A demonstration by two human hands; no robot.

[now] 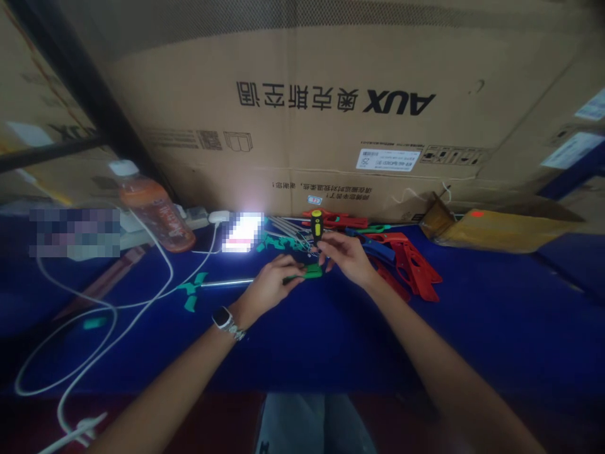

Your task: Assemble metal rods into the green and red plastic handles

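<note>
On the blue table surface, my left hand (273, 282) is closed on a small green plastic piece (312, 271), its fingers at the left end of it. A black and yellow screwdriver (317, 228) stands upright above that piece. My right hand (347, 255) pinches low on the screwdriver with fingers bent. The fingers hide most of the shaft, and I cannot tell whether its tip touches the green piece. Just behind my hands lie teal plastic parts (278, 242) and thin metal rods (289, 227). Red plastic parts (416, 268) and a blue curved part (378, 246) lie beyond my right hand.
A large cardboard box (302, 145) walls off the back. At left stand a drink bottle (154, 211), a bright phone screen (243, 232) and a looping white cable (163, 296). A metal rod with a teal end (191, 289) lies beside my left hand; a yellow envelope (505, 230) is at right.
</note>
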